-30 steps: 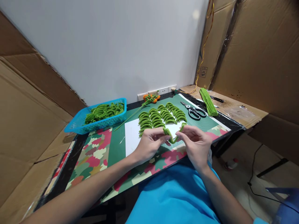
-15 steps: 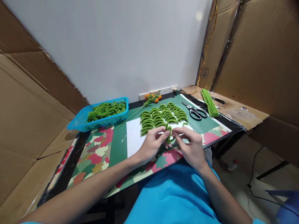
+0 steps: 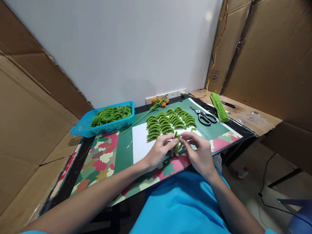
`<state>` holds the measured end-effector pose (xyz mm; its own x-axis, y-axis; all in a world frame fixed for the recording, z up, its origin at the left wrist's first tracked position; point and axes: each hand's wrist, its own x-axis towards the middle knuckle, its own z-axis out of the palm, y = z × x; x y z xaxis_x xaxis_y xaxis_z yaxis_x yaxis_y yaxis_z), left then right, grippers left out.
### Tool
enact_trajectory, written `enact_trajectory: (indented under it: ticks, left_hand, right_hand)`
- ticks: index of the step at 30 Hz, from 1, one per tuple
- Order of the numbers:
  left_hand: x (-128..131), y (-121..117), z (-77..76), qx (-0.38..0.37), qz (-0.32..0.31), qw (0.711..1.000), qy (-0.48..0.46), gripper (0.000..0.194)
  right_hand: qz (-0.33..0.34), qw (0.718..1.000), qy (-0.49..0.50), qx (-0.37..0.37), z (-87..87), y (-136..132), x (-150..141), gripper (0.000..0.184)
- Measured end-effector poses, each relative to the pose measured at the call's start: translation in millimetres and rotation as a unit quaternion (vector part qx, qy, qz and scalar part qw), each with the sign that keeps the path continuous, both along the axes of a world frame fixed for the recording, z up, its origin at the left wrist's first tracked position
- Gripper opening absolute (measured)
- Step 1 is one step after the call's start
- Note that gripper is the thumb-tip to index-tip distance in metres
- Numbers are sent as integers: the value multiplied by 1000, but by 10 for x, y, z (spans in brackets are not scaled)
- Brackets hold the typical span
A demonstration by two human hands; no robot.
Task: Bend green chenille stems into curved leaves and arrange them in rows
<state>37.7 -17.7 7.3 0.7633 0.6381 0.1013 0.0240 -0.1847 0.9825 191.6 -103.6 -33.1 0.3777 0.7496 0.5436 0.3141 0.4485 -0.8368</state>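
Between my hands, over the front part of the mat, is a bent green pipe cleaner (image 3: 177, 147) curled into a loop. My left hand (image 3: 163, 148) pinches its left side between thumb and fingers. My right hand (image 3: 197, 148) has thumb and fingertips closed on its right side; the exact grip is partly hidden. Just beyond my fingers, several rows of curved green pipe-cleaner pieces (image 3: 164, 123) lie on a white sheet (image 3: 138, 146). A small green bit (image 3: 193, 129) lies beyond my right hand.
A blue basket (image 3: 84, 130) of green pieces stands at the left. An orange flower with a stem (image 3: 159, 101) lies at the back. Black-handled scissors (image 3: 204, 118) and a green pipe-cleaner bundle (image 3: 219, 107) lie at the right. Cardboard walls (image 3: 273, 58) stand at both sides.
The green loop has turned slightly and sits a little lower between my fingers. Both hands stay in nearly the same place.
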Motion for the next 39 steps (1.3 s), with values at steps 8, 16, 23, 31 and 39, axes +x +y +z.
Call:
enact_trajectory:
  ticks: [8, 16, 23, 31, 39]
  left_hand:
    - [22, -27, -31, 25, 20, 999, 14, 40]
    - [-2, -44, -36, 66, 43, 997, 5, 34]
    - [-22, -17, -93, 101, 46, 993, 41, 27]
    - [-20, -39, -78, 108, 60, 991, 44, 24]
    - [14, -44, -47, 44, 94, 994, -22, 30]
  right_hand:
    - [-10, 1000, -7, -5, 25, -2, -17, 21]
    - [-23, 998, -54, 15, 39, -2, -50, 19]
    - [-32, 998, -49, 21, 7, -2, -44, 23]
    - [-20, 1000, -20, -5, 11, -9, -23, 21]
    - [17, 999, 35, -34, 44, 23, -18, 15]
